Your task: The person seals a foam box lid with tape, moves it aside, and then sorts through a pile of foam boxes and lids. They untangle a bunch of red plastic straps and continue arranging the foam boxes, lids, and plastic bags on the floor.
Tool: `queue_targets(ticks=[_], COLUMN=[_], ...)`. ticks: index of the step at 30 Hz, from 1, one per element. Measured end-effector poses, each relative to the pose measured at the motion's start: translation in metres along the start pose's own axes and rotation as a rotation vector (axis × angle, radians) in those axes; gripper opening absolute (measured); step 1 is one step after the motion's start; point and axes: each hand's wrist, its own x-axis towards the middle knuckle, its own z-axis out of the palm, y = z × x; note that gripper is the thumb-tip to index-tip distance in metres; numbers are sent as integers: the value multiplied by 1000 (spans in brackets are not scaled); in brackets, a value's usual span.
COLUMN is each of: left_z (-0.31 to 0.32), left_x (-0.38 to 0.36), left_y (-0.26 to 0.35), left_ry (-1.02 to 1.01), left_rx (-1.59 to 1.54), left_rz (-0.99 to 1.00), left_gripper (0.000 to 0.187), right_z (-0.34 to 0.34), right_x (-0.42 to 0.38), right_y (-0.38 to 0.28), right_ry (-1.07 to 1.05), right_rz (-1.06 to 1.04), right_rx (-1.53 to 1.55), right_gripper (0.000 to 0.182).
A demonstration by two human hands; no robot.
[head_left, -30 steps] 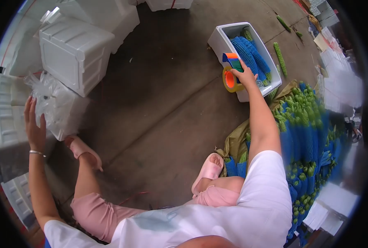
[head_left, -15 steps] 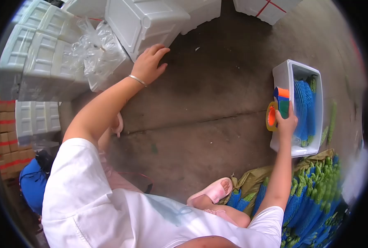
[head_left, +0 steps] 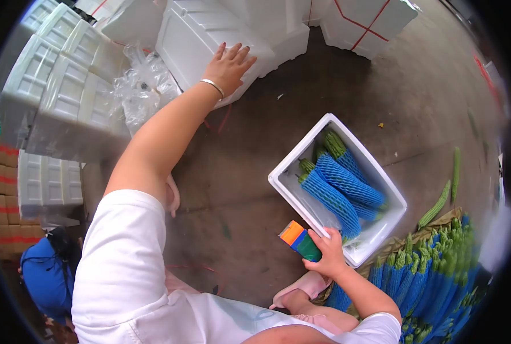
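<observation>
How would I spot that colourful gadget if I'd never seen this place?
Find the open white box on the floor, with green vegetables in blue netting inside. At its near edge is the person's right hand, holding the gadget. Unlike the blue-netted vegetables beside it, it is a small block with a bright orange end, then blue, then green.

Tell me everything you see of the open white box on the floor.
The open white box looks like foam: rectangular, thick-walled, no lid on it. It sits upright on the floor, slanted across the view. Inside lie bumpy green gourds in blue mesh sleeves. The right hand, holding a tape dispenser, has fingers at its near rim; firm contact is hard to tell.
</observation>
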Motion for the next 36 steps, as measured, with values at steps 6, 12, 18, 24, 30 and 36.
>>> queue_targets(ticks=[6, 12, 18, 24, 30, 36], left_z=[-10, -15, 5, 55, 10, 42], left_x=[-90, -175, -34, 35, 59, 81], left_y=[-69, -98, -47, -9, 2, -7], left_ry=[-481, -187, 4, -196, -484, -322], left_rx=[68, -11, -363, -141, -183, -45], left_rz=[-404, -416, -345, -701, -840, -877], left_gripper=[63, 56, 53, 73, 71, 57], right_z=[-41, -64, -56, -60, -71, -73], right_x=[36, 110, 126, 120, 112, 103], right_y=[-29, -44, -49, -30, -21, -8], right_ry=[-145, -16, -66, -35, -63, -30], right_rz=[-16, -125, -115, -84, -125, -150], right_rx=[308, 352, 400, 469, 476, 454], right_gripper=[82, 78, 81, 83, 80, 79])
